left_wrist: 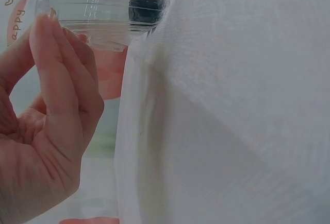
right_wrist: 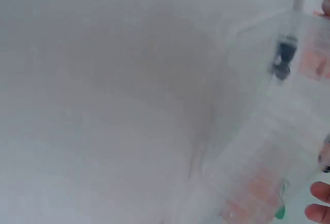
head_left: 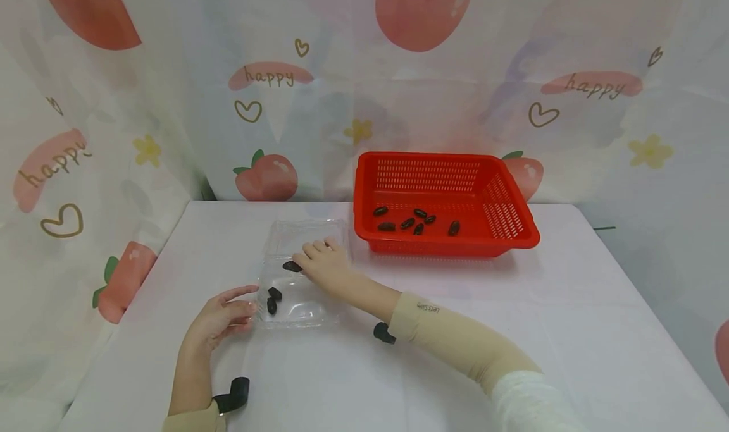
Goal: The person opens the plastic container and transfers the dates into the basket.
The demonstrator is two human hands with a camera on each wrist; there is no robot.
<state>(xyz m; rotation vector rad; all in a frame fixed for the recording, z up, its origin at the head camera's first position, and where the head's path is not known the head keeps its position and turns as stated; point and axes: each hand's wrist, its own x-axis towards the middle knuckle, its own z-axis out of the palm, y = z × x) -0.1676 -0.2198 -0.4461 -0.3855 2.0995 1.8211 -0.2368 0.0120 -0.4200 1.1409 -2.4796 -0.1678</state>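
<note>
A clear plastic container [head_left: 304, 318] lies on the table, its lid side spread toward the back. Two dark, oval, date-like fruits [head_left: 272, 305] sit at its left; one fruit [left_wrist: 145, 7] also shows large through the plastic in the left wrist view. My left hand [head_left: 224, 315] pinches the container's left edge with thumb and fingertips [left_wrist: 45, 26]. Over the container's middle, my right hand [head_left: 327, 267] holds another dark date-like fruit [head_left: 292, 266]. In the right wrist view only some fingers [right_wrist: 318, 212] show at the right edge, and the picture is blurred.
A red plastic basket [head_left: 444, 250] with slotted walls stands at the back, right of the container. Several dark date-like fruits [head_left: 407, 223] lie inside it. A white cloth covers the table [head_left: 484, 305], and a printed curtain [head_left: 319, 122] hangs behind.
</note>
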